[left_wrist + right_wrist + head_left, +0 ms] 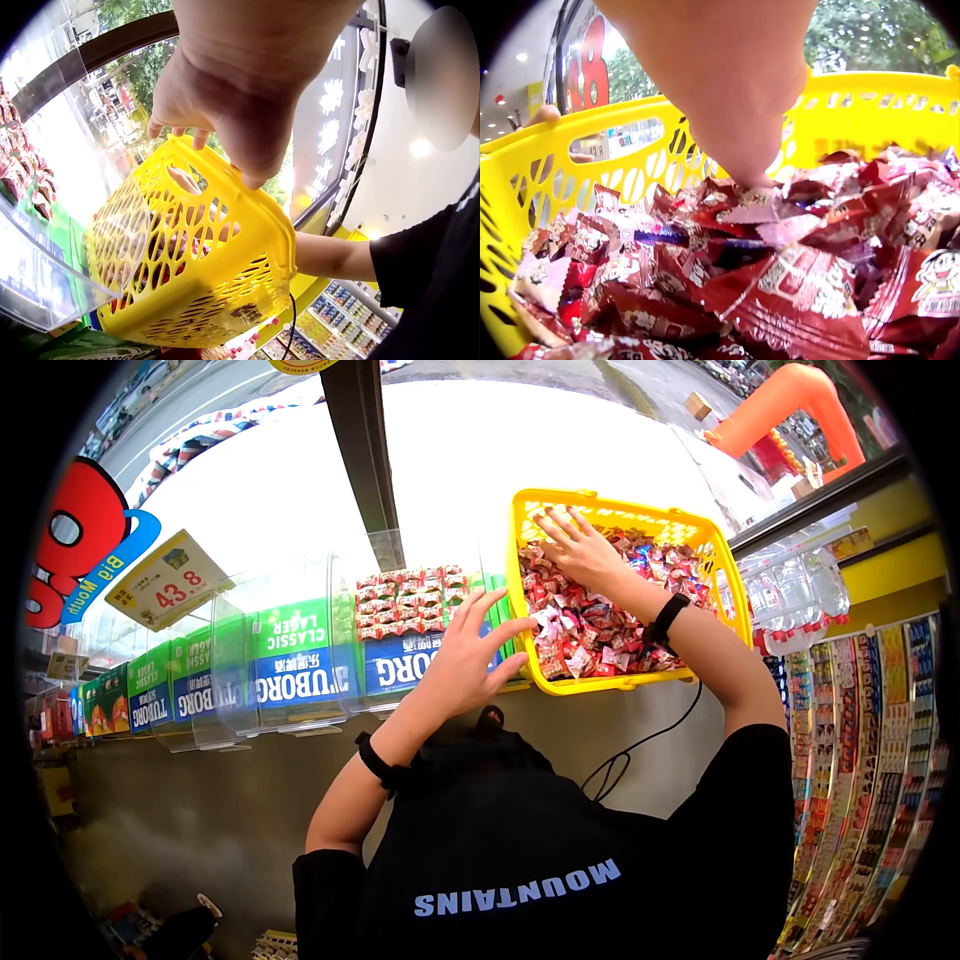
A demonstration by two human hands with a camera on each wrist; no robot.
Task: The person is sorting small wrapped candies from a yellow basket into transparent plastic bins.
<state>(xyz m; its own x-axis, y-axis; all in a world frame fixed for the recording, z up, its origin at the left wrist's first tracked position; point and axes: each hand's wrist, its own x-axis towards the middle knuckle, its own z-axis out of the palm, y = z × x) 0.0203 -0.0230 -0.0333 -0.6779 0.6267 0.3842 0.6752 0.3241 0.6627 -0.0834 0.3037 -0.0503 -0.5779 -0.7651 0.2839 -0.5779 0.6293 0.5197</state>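
Note:
A yellow plastic basket (600, 685) with slotted walls holds a heap of small wrapped candies (600, 628), mostly in red and pink wrappers. My right hand (585, 557) is inside it, resting on the heap near the far left corner with fingers stretched out. The right wrist view has the hand's lower part (739, 142) touching the candy wrappers (787, 292); its fingers are hidden there. At the basket's left side, my left hand (462, 665) has its fingers spread, fingertips right at the rim. From the left wrist, that hand (232, 112) overlaps the basket's top edge (262, 202).
Left of the basket, rows of red-wrapped candies (410, 603) lie on a Tuborg beer carton (400, 665). More cartons (295, 670) stand behind clear plastic guards, with a price sign (170, 580) above. Water bottles (800, 595) are at the right. A black cable (640, 740) hangs below the basket.

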